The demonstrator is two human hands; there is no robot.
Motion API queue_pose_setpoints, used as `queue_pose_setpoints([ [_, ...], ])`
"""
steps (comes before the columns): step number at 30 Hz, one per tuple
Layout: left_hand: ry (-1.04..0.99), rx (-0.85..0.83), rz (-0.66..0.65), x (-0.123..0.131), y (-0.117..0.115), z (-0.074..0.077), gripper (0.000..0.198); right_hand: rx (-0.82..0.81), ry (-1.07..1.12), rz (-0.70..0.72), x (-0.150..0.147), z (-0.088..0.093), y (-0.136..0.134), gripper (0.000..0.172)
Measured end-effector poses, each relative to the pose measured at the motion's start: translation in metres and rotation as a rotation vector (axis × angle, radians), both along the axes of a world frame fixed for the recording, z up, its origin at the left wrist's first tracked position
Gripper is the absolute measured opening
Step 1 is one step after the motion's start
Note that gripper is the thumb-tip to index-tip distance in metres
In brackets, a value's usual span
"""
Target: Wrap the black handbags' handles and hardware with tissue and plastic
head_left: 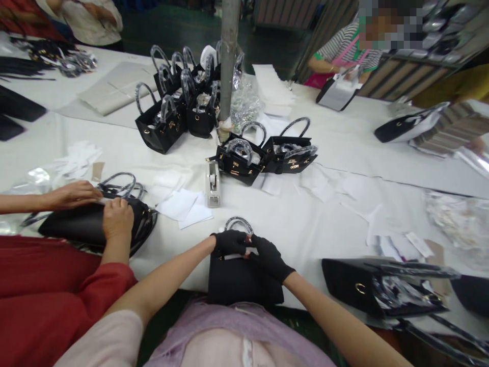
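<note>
A black handbag [244, 283] lies in front of me at the table's near edge, its plastic-wrapped handle [239, 223] pointing away from me. My left hand [231, 242], in a black fingerless glove, is closed at the bag's upper edge. From the right, my right hand [271, 257], gloved the same way, meets it with bent fingers closed on the same part of the bag. Any small piece between the fingertips is hidden. A narrow pale strip [234, 257] shows under my left hand. Beyond the bag stands a tape dispenser [213, 186], with white paper sheets [185, 206] beside it.
At left, a co-worker's hands [118, 216] work on another black bag [76, 224]. Finished-looking handbags [240, 160] stand around a metal post [229, 61]. An open black bag [351, 285] lies at right. Across the table, another person holds a bag [338, 92].
</note>
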State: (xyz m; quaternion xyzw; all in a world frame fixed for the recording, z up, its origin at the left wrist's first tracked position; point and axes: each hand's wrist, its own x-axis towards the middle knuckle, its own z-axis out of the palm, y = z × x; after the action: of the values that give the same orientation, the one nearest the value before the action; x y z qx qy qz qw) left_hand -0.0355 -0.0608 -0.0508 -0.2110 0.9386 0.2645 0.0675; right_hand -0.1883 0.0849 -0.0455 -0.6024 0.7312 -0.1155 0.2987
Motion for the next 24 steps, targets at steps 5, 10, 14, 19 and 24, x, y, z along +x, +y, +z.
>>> queue_pose_setpoints([
  [5,0.016,0.092,0.104,0.038,0.012,0.002,0.073,0.010,0.002,0.071,-0.004,-0.011,0.005,0.031],
  [10,0.112,0.067,0.317,0.057,0.042,-0.015,0.025,0.056,0.120,0.100,0.001,-0.006,0.004,0.026],
  [14,0.169,0.035,0.367,0.053,0.057,-0.021,0.020,0.062,0.205,0.206,0.007,-0.003,-0.001,0.030],
  [19,0.090,0.046,0.260,0.056,0.051,-0.020,0.028,0.040,0.059,0.278,0.014,-0.001,-0.015,0.037],
  [24,0.001,0.005,0.242,0.057,0.052,-0.021,0.027,0.104,-0.030,0.233,0.015,0.005,-0.024,0.028],
])
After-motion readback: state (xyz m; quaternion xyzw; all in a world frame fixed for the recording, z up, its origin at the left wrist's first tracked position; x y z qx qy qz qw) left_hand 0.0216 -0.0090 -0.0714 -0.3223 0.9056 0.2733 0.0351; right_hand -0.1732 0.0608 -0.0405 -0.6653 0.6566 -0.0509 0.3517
